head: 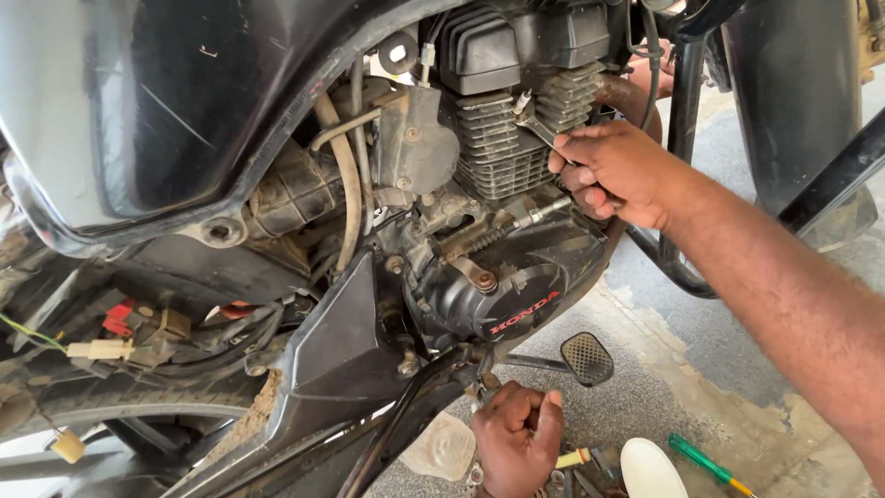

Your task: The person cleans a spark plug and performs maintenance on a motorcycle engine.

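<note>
At the far left, loose wiring [138, 337] with one cream plug [100, 349] and one red plug [118, 318] hangs bare below the dark fuel tank [166, 101], so the side cover appears to be off already. Right of that stands the motorcycle engine [489, 184], with its black side casing [516, 290] on and bolted. The left hand [516, 443] sits low under the engine, curled into a closed fist around something at the frame beneath; what it grips cannot be told. One black foot peg [587, 358] juts out just beside it. Higher and further right, the right hand [613, 173] has its fingers pressed around the handle of one metal spanner [539, 129], whose head meets the finned cylinder. By the look of it, the job is mid-way: a fastener is being turned and the engine is in place. On the floor lie one green-handled screwdriver [705, 463] and one white dish [648, 468].
</note>
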